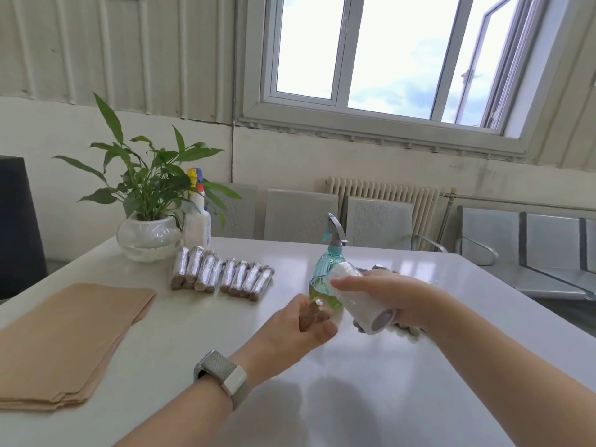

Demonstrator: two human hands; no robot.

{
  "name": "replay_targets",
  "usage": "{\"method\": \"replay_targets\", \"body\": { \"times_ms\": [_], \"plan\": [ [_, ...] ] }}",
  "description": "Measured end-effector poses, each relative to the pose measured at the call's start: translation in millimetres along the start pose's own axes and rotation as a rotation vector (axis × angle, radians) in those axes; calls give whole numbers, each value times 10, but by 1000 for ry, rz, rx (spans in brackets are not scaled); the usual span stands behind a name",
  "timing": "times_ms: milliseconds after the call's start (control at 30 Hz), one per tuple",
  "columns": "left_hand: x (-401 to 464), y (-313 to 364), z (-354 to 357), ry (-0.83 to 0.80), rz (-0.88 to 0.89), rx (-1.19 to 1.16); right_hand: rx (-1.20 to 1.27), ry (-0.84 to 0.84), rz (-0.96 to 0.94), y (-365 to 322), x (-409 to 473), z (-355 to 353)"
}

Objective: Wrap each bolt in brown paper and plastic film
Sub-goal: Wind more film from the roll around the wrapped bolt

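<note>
Left hand (pixel 298 321) up over the white bench (pixel 354 398), its grip closed round a bolt in brown paper (pixel 314 314), thumb underneath. Right hand (pixel 390 295) just beside it, grip wrapped round the roll of plastic film (pixel 361 304), held tilted with the core end facing the camera. Behind the roll, a teal spray bottle (pixel 329 262) stands on the bench. Further back on the left, a row of finished wrapped bolts (pixel 222 277) lies side by side. A stack of brown paper sheets (pixel 71 343) sits at the near left edge, with a potted plant (pixel 148 221) and a white spray bottle (pixel 197 221) beyond
</note>
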State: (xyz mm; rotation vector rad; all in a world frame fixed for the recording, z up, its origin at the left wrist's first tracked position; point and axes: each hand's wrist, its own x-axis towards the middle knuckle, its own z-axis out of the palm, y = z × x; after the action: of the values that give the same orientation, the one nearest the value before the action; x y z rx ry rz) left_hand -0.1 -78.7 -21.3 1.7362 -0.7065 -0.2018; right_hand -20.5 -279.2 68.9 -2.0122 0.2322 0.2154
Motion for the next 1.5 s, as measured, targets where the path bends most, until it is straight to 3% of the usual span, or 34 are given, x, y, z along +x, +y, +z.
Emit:
{"method": "replay_targets", "body": {
  "times_ms": [167, 333, 533, 767, 933, 1233, 1500],
  "plan": [
    [-66, -20, -84, -40, -146, -306, -30, -53, -33, -164, -58, 124],
    [-110, -94, -106, -99, -51, -209, -188, -64, -147, -281, -162, 149],
    [-170, -27, -162, -175, -46, -249, -130, -141, -209, -356, -191, 234],
    [-193, -70, -230, -98, -102, -205, -546, 121, -320, -348, -167, 445],
    [-103, -143, -226, 31, -169, -249, -530, 247, -498, -219, -108, 654],
    [-43, -152, -326, 210, -270, -694, -482, 529, -965, 233, 185, 1176],
    [4, -192, -425, 127, -327, -1003, -562, 601, -1205, 452, 319, 1253]
  ]
}}
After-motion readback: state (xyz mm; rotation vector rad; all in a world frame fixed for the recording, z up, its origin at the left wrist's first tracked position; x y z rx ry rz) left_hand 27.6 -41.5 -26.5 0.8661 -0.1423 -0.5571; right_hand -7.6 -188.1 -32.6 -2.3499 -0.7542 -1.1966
